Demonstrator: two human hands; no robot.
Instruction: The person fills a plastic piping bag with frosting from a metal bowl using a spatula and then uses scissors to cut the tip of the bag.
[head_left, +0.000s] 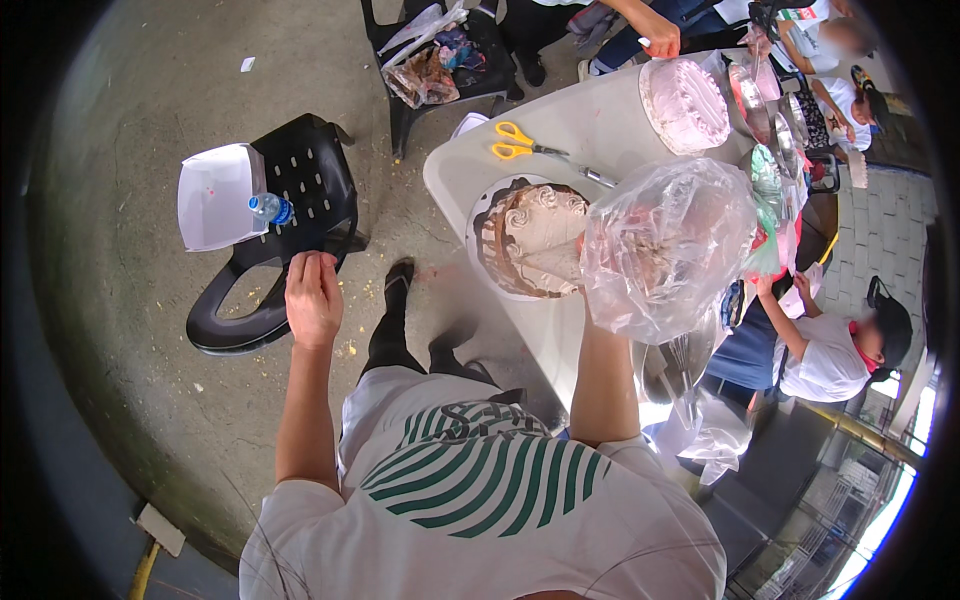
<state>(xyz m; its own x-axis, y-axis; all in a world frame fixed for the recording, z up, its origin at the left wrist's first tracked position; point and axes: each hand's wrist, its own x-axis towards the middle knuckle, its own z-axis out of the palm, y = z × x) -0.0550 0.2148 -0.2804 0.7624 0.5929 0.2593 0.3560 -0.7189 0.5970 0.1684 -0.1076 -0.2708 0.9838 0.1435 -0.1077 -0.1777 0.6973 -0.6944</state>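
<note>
A round cake (540, 215) with pale brown icing, rosettes and a darker brown side sits on a round white board at the table's near left edge. Over its right side, my right hand (597, 308) grips a piping bag (668, 250) of clear plastic with brown cream inside. The bag's narrow end lies low over the cake top; its wide, crumpled part hides most of that hand. My left hand (314, 295) hangs away from the table, beside a black plastic chair (312, 180). Its fingers are curled together, with nothing visible in them.
Yellow-handled scissors (513, 142) and a metal tool (598, 177) lie behind the cake on the white table (455, 165). A pink cake (684, 105) stands farther back. The chair holds a white box (215, 200) and a water bottle (270, 208). Other people work along the table.
</note>
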